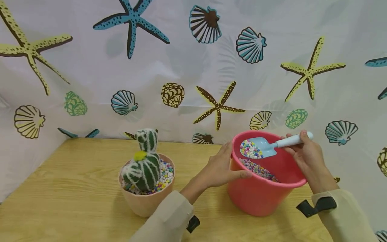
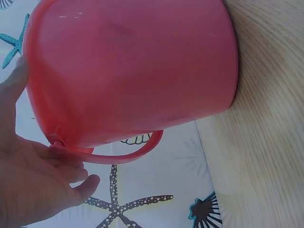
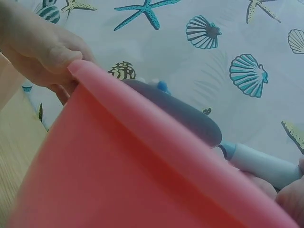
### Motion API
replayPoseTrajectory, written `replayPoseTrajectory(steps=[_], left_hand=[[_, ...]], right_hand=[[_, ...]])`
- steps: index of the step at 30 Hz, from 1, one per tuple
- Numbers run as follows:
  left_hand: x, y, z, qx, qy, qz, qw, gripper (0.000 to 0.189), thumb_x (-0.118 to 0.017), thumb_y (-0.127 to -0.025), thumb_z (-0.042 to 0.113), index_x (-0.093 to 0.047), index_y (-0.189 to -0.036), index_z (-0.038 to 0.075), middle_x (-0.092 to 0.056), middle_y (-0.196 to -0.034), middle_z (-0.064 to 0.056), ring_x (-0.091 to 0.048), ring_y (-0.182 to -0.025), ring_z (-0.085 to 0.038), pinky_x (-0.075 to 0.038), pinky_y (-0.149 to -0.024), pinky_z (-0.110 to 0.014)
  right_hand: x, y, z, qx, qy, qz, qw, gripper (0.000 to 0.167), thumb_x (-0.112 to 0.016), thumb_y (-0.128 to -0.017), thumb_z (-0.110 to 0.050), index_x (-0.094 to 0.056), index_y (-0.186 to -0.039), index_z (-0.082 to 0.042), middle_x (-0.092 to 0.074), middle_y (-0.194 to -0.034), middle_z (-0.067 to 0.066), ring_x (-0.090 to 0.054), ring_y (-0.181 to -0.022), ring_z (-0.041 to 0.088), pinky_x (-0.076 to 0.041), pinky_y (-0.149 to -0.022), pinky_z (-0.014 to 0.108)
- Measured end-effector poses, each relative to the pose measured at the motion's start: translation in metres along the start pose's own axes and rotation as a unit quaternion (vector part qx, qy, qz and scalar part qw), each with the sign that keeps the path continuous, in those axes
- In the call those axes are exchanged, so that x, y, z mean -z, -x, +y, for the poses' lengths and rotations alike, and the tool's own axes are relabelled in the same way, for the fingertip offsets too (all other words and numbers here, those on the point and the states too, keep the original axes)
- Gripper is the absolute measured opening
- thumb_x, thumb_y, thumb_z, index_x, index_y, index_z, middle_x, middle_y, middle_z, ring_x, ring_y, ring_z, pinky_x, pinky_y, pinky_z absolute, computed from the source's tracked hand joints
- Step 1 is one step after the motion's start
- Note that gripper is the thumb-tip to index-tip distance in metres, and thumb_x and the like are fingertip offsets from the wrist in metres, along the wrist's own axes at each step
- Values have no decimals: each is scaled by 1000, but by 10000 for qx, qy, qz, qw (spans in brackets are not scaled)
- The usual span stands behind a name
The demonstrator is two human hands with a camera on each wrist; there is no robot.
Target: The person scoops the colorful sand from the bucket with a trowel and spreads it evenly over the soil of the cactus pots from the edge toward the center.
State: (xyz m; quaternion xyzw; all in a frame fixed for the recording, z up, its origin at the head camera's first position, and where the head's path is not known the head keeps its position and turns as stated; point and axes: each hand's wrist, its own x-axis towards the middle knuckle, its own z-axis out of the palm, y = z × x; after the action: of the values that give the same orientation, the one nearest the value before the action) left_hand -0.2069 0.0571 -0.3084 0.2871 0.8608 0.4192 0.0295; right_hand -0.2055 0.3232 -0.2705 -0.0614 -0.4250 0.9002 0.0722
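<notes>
My right hand (image 1: 309,158) grips the white handle of a small light-blue trowel (image 1: 269,146) and holds it over the mouth of a red bucket (image 1: 260,198). Multicoloured pebbles (image 1: 250,149) fill the trowel's scoop, and more pebbles (image 1: 260,169) lie inside the bucket. My left hand (image 1: 220,168) holds the bucket's left rim, with its thumb along the front. In the left wrist view, the fingers of that left hand (image 2: 33,180) are by the bucket's red carrying handle (image 2: 118,159). The right wrist view shows the trowel (image 3: 190,114) just beyond the rim, partly hidden by it.
Left of the bucket, a pale peach pot (image 1: 142,205) stands on the wooden table (image 1: 69,188). It holds a green-and-white fuzzy cactus (image 1: 145,168) with a yellow flower, surrounded by coloured pebbles. A white cloth (image 1: 181,64) printed with starfish and shells hangs behind the table.
</notes>
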Motion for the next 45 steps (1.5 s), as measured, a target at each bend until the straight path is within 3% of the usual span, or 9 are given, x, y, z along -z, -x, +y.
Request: replayPoseTrajectory(steps=[4,8,14,19,26,31,38,43,45], left_hand=[[7,7,-4,79,-68,-33,9999,95,-67,-82,55,-17,-154,18,-23,-158,-6,-23,-145,-27,-23,-111,-62],[15,16,-10,-61,55,-61,9999,80,-64,-86,51,-28,-151,22,-36,-151,-4,-36,-137,-26,-31,-106,-63],[25,34,-16,-105,8,-53,9999,67,-60,-90,48,-40,-145,15,-36,-151,-6,-37,-138,-28,-35,-107,-56],[30,45,-15,-115,-83,25,9999,58,-59,-92,43,-48,-137,8,-48,-139,-9,-47,-128,-27,-41,-104,-49],[37,61,-17,-88,-210,-13,9997,54,-58,-93,44,-51,-133,8,-51,-132,-10,-50,-124,-27,-41,-103,-46],[42,76,-18,28,-140,-111,9998,55,-56,-94,45,-49,-134,9,-49,-134,-9,-48,-126,-26,-39,-105,-47],[46,94,-19,-141,-246,94,9996,51,-57,-94,42,-50,-131,8,-54,-128,-9,-52,-119,-25,-44,-98,-45],[49,104,-19,-152,-236,80,9996,49,-56,-95,42,-51,-129,6,-56,-125,-9,-53,-116,-25,-45,-96,-45],[50,109,-20,-106,-229,13,9997,48,-56,-95,41,-51,-129,7,-56,-124,-9,-53,-116,-25,-45,-96,-44]], right_hand=[[-2,1,0,51,-62,-52,10000,40,-59,-91,-28,-37,-123,-16,-61,-96,9,-70,-80,24,-57,-69,38],[-4,4,0,88,-125,-100,9998,41,-60,-91,-27,-37,-123,-15,-61,-96,9,-71,-81,25,-57,-71,39],[-4,10,2,-12,-259,-26,9997,48,-60,-91,-27,-34,-130,-20,-59,-102,8,-71,-82,26,-51,-82,41],[-9,15,2,-153,-409,64,9990,45,-61,-90,-27,-37,-127,-20,-58,-105,7,-68,-88,23,-52,-83,41],[-16,26,4,-236,-407,166,9988,43,-61,-90,-25,-40,-127,-20,-59,-104,8,-69,-88,25,-48,-86,44],[-17,32,7,-247,-328,227,9989,50,-61,-90,-26,-36,-132,-23,-58,-107,6,-64,-99,23,-45,-88,43],[-23,39,11,-287,-385,-22,9988,62,-61,-90,-25,-26,-141,-25,-56,-111,6,-70,-88,27,-45,-90,44],[-27,44,14,-344,-592,-181,9975,50,-58,-92,-24,-31,-133,-24,-56,-111,8,-70,-89,31,-43,-90,46],[-28,45,16,-386,-645,-208,9970,47,-57,-92,-24,-32,-132,-24,-54,-117,7,-67,-98,29,-41,-92,47]])
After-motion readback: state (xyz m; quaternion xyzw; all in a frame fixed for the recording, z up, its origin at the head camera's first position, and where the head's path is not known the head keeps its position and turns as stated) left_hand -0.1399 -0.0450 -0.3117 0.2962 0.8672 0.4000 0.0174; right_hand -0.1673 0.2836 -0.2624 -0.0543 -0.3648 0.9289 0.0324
